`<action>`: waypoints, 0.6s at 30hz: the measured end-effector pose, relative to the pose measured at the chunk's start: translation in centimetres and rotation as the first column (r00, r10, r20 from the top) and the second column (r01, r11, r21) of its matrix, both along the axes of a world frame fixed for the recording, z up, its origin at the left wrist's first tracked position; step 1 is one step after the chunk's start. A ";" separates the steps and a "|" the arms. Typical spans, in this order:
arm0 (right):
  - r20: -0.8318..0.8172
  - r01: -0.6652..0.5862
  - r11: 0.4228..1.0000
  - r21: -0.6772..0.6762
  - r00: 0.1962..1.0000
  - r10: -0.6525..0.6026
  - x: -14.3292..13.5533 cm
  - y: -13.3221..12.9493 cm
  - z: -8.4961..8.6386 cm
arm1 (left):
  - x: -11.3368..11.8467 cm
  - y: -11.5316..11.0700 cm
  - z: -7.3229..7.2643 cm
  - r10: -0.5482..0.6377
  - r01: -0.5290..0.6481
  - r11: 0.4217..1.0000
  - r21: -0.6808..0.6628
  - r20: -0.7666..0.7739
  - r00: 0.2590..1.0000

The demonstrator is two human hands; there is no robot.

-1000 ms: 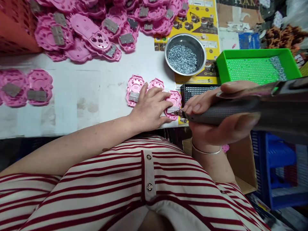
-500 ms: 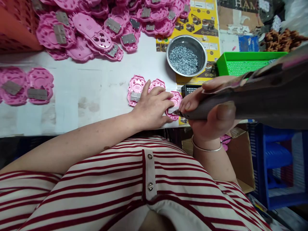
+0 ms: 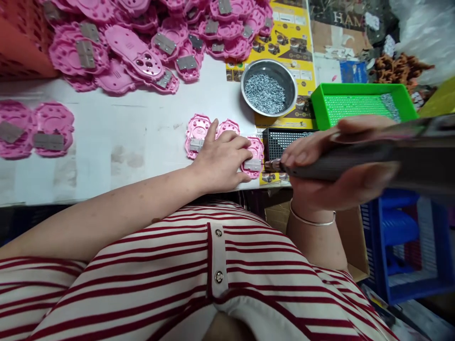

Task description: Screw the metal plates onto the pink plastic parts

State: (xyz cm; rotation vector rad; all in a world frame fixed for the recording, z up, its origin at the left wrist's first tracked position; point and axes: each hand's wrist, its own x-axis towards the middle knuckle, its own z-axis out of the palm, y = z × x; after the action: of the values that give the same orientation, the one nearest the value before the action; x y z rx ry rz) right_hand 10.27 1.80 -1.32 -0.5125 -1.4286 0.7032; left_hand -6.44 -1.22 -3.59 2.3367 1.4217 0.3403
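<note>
My left hand (image 3: 222, 161) lies over a row of pink plastic casings, covering part of them. Its thumb and index finger hold the left side of the right-hand casing (image 3: 256, 150), which has a grey metal plate (image 3: 253, 165) near its lower edge. Another pink casing (image 3: 196, 130) shows by the little finger, and a third casing (image 3: 229, 126) is partly hidden behind the fingers. In my right hand (image 3: 320, 161) is a dark electric screwdriver (image 3: 366, 158), lying nearly level. Its tip (image 3: 272, 165) points left, just right of the held casing.
A metal bowl (image 3: 292, 100) of small screws stands beyond my hands. Right of it are a black perforated tray (image 3: 272, 142) and a green tray (image 3: 322, 102). Pink casings (image 3: 133, 52) are heaped at the back left beside a red basket (image 3: 24, 42); two casings (image 3: 53, 124) lie far left.
The screwdriver has moved right, its tip coming off the metal plate of the right-hand casing. My left hand stays on the casings. The whole view has shifted slightly.
</note>
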 end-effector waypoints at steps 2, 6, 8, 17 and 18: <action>-0.049 0.064 0.998 0.010 0.997 -0.064 0.6 -0.2 1.3 | -0.1 -0.1 -0.1 -0.002 0.001 1.000 0.007 0.009 1.000; -0.074 0.202 0.979 0.010 0.977 -0.201 2.3 -0.4 2.0 | -0.1 -0.4 -0.3 0.006 -0.007 1.000 0.025 0.033 0.999; -0.058 0.226 0.974 0.009 0.973 -0.225 2.9 -0.4 1.5 | -0.2 -0.5 -0.4 0.007 -0.008 0.999 0.033 0.026 1.000; -0.011 0.386 0.922 0.023 0.923 -0.385 3.9 0.1 -0.4 | -0.3 -0.8 -0.3 0.005 -0.003 0.998 0.057 -0.038 0.999; -0.012 0.381 0.924 0.027 0.925 -0.381 4.0 0.2 -0.5 | -0.3 -0.8 -0.3 0.004 -0.002 0.998 0.057 -0.043 0.999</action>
State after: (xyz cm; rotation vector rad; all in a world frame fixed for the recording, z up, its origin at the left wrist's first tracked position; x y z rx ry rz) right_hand 14.27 1.99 -1.78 -0.7407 -1.2807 0.3696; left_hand -6.74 -2.02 -3.85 2.4010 1.4540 0.3375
